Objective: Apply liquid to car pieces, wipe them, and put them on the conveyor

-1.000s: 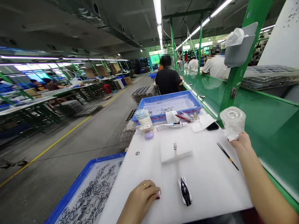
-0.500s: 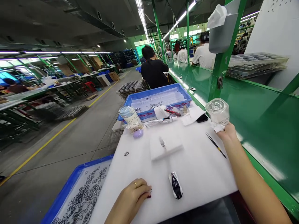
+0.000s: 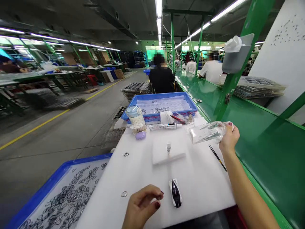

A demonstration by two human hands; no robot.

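My right hand [image 3: 230,136] is closed around the neck end of a clear bottle [image 3: 207,132]; the bottle lies nearly level in the air, base to the left. White tissue shows by the fingers. My left hand [image 3: 145,203] pinches a small thin ring [image 3: 159,197], mostly hidden by the fingertips. Just right of it a white and black toy car [image 3: 175,193] rests on the white foam sheet [image 3: 200,184]. Two thin dark-rimmed pieces, a nearer ring [image 3: 124,194] and a farther ring [image 3: 126,154], lie to the left. A small bottle [image 3: 168,147] stands on a foam block [image 3: 158,154].
Tweezers [image 3: 218,158] lie below the bottle. A purple case [image 3: 140,135], cotton swabs [image 3: 138,128], a lidded cup [image 3: 135,115] and a blue tray [image 3: 190,95] line the back. Another blue tray [image 3: 59,165] of thin rings sits lower left. A green bench [image 3: 259,136] runs along the right.
My right hand has turned the bottle from base-toward-me to sideways, its base now pointing left. My left hand has lifted off the foam with a pinch, uncovering a ring to its left.
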